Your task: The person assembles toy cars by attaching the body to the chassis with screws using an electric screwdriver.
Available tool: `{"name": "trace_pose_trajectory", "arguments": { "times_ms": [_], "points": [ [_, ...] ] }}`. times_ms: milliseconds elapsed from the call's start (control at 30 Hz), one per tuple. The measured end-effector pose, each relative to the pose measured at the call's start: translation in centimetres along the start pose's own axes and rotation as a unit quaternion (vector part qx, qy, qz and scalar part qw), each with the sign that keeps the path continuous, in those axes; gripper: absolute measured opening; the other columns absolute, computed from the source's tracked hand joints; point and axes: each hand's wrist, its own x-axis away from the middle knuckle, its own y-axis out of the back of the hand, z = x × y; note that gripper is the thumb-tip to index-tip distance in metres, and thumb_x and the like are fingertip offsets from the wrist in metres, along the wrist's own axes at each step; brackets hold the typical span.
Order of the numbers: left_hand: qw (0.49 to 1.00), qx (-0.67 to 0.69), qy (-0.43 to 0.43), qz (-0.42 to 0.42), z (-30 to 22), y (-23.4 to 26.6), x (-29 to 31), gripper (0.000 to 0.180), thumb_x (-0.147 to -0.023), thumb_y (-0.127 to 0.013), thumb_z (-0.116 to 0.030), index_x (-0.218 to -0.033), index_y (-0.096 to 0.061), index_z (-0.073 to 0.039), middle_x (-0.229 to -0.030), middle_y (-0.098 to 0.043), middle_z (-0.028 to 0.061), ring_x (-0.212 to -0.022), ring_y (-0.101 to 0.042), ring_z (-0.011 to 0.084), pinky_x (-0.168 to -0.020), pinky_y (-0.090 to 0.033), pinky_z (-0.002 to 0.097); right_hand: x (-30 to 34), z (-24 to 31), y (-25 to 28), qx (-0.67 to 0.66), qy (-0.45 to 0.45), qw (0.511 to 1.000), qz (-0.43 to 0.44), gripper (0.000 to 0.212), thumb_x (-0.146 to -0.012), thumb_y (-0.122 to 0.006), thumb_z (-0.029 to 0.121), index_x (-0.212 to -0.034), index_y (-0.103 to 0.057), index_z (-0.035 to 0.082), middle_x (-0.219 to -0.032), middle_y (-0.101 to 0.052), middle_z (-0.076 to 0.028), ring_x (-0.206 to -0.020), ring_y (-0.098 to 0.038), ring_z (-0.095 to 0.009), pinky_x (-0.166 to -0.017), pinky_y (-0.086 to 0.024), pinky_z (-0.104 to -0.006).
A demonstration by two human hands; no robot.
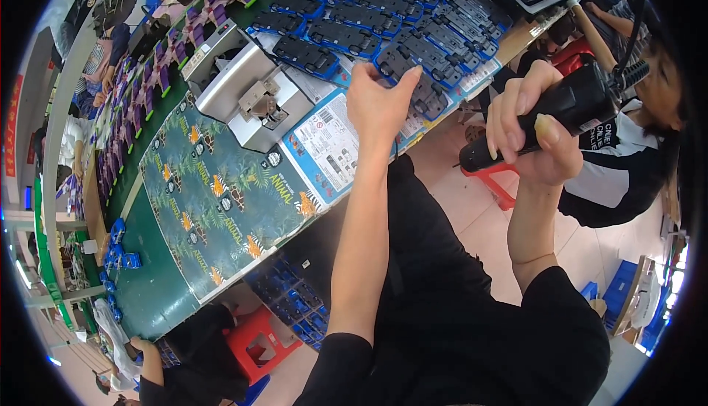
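Observation:
My left hand (377, 103) reaches out over the table edge, and its fingers close on a dark toy car chassis (424, 90) with a blue underside. That chassis lies at the near end of several rows of like chassis (369, 19) laid across the table. My right hand (532, 122) is raised beside it and grips a black electric screwdriver (568, 107), whose tip points up and to the right. A cable runs off the tool's end.
A grey metal fixture (247, 92) stands on the green table (147, 288). Printed cardboard sheets (221, 199) lie in front of it. Purple toy parts (147, 89) line the far left. A red stool (258, 343) and a blue crate of parts (295, 303) sit below. A seated person (627, 155) works at right.

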Motion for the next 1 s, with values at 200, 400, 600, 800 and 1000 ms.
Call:
{"name": "trace_pose_trajectory", "arguments": {
  "times_ms": [200, 400, 600, 800, 1000],
  "points": [
    [0.827, 0.562, 0.01, 0.008, 3.4, 4.7, 4.3, 0.033, -0.09, -0.07, -0.011, -0.118, -0.056, -0.001, -0.105, -0.067, 0.0079, -0.093, -0.066, 0.0136, -0.08, -0.054, 0.0288, -0.1, -1.8, -1.8, 0.012, -0.008, 0.999, -0.036, 0.018, -0.083, -0.066, 0.006, -0.087, -0.051, -0.002, -0.059, -0.053, -0.008, -0.044, -0.05, -0.013, -0.047, -0.047, -0.0274],
    [0.792, 0.608, 0.064, -0.003, 4.6, 8.3, 8.5, 0.03, -0.097, -0.063, -0.014, -0.122, -0.053, -0.001, -0.107, -0.066, 0.0102, -0.089, -0.068, 0.0178, -0.072, -0.06, 0.0313, -0.6, -5.2, -7.5, 0.203, -0.128, 0.97, -0.047, 0.016, -0.082, -0.069, 0.005, -0.093, -0.062, -0.005, -0.084, -0.07, -0.015, -0.053, -0.057, -0.01, -0.051, -0.048, -0.0243],
    [0.846, 0.521, -0.024, -0.108, 5.2, 10.8, 9.9, 0.032, -0.092, -0.071, -0.011, -0.118, -0.056, -0.001, -0.103, -0.066, 0.005, -0.089, -0.064, 0.011, -0.079, -0.053, 0.0255, 0.1, -7.6, -12.0, 0.211, -0.154, 0.965, -0.024, 0.026, -0.08, -0.07, -0.003, -0.106, -0.066, -0.006, -0.102, -0.073, -0.017, -0.056, -0.059, -0.007, -0.049, -0.047, -0.0204],
    [0.87, 0.453, -0.111, -0.16, 5.0, 11.3, 10.2, 0.039, -0.088, -0.07, -0.001, -0.125, -0.057, 0.002, -0.106, -0.066, 0.0058, -0.095, -0.063, 0.0109, -0.084, -0.051, 0.026, -0.2, -8.4, -14.1, 0.272, -0.153, 0.95, 0.013, 0.051, -0.072, -0.086, 0.011, -0.114, -0.063, -0.007, -0.09, -0.069, -0.005, -0.074, -0.06, -0.003, -0.065, -0.05, -0.0203],
    [0.895, 0.325, -0.18, -0.244, 4.2, 11.3, 10.4, 0.044, -0.084, -0.07, -0.003, -0.125, -0.057, 0.005, -0.109, -0.067, 0.0115, -0.098, -0.064, 0.0162, -0.088, -0.05, 0.0299, -0.3, -8.5, -14.5, 0.312, -0.121, 0.942, 0.034, 0.055, -0.071, -0.088, 0.008, -0.117, -0.061, -0.007, -0.103, -0.068, -0.009, -0.086, -0.064, -0.008, -0.074, -0.054, -0.0225]
  ]
}}
